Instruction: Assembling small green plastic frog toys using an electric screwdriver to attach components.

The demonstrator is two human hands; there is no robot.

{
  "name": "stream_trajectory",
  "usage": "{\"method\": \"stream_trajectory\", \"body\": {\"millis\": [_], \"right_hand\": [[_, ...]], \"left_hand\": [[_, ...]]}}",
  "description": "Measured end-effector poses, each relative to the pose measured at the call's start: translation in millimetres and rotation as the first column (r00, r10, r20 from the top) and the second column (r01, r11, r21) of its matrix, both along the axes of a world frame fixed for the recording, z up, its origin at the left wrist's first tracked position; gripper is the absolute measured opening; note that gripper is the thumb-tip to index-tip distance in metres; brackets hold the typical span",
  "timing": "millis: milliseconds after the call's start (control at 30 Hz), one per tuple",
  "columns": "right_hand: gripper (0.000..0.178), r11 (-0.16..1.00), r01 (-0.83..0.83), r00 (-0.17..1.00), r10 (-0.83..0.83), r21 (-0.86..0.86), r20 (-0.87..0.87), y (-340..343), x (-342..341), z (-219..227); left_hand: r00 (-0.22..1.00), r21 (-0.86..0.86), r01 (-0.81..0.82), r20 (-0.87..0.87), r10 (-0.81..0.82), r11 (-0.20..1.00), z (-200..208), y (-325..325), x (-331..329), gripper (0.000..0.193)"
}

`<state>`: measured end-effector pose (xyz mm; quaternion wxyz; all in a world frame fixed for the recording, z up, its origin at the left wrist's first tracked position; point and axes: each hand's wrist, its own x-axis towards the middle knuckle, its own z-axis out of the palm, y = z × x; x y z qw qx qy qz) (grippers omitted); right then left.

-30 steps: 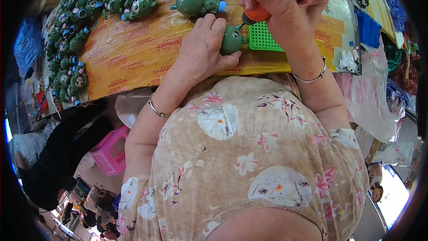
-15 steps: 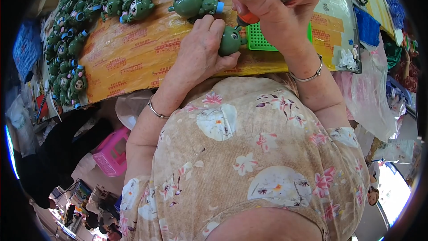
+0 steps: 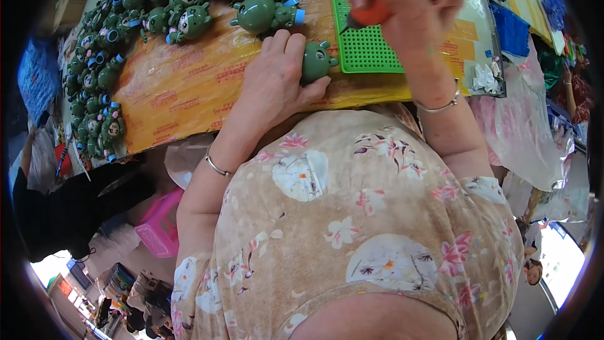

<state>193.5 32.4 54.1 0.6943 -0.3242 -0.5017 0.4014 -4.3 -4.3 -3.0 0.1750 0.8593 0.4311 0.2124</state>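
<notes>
My left hand (image 3: pixel 274 70) is closed around a round dark-green toy figure (image 3: pixel 314 63), pressing it against the table near the front edge. Its two small ears point to the right. In my right hand (image 3: pixel 409 19) is an orange-and-dark electric screwdriver (image 3: pixel 372 14), smeared by motion. The dark tip of the tool hangs over a bright green perforated basket (image 3: pixel 371 56), apart from the toy. Small grey pieces, too tiny to name, lie at the basket's far end. Just beyond my left hand lies another green figure (image 3: pixel 258 14) with a light-blue ring.
Many similar green figures (image 3: pixel 135 0) crowd the far and left side of the table (image 3: pixel 170 82), which is covered in yellow-orange tape. Crumpled white paper (image 3: pixel 484 79) sits at the right edge. A pink plastic stool (image 3: pixel 158 223) stands below left, beside a person in dark clothing (image 3: pixel 69 214).
The screwdriver's tip has left the toy's ear side and now is over the green basket. My left hand keeps its hold on the toy. The whole view has shifted slightly.
</notes>
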Motion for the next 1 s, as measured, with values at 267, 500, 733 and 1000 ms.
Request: {"method": "stream_trajectory", "body": {"millis": [267,500,733,1000], "right_hand": [[0.028,0.996,0.062,0.993,-0.068,0.066,0.098,31,42,-26],[0.030,0.994,0.077,0.997,-0.079,0.077,0.025,33,44,-31],[0.028,0.994,0.060,0.998,-0.062,0.093,0.020,39,45,-40],[0.025,0.990,0.036,0.997,-0.044,0.138,0.058,37,44,-39]], "left_hand": [[1.000,-0.052,0.024,0.007,-0.023,0.998,3,7,-1,0.063],[1.000,-0.053,0.023,0.008,-0.023,0.998,3,7,0,0.059],[1.000,-0.050,0.006,0.024,-0.004,0.999,1,7,2,0.054],[0.999,-0.086,0.008,0.036,-0.005,0.996,3,6,0,0.059]]}}
